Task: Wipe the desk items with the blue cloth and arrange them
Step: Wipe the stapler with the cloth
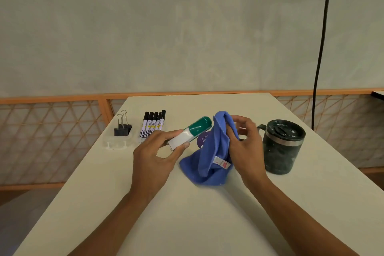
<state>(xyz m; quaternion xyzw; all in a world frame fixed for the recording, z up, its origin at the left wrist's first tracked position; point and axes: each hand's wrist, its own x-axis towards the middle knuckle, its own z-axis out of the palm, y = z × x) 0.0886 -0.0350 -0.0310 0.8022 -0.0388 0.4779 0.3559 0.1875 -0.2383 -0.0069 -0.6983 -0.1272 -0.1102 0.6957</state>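
Left grip (155,155) round green-and-white stapler (193,131), right grip (246,143) tight on rumpled blue cloth (207,162).

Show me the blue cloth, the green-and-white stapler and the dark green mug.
blue cloth (207,159), head view, middle fold.
green-and-white stapler (199,126), head view, green top.
dark green mug (279,153), head view, side wall.

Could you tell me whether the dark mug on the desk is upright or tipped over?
Upright: the mug stands on its base, with its lid facing up.
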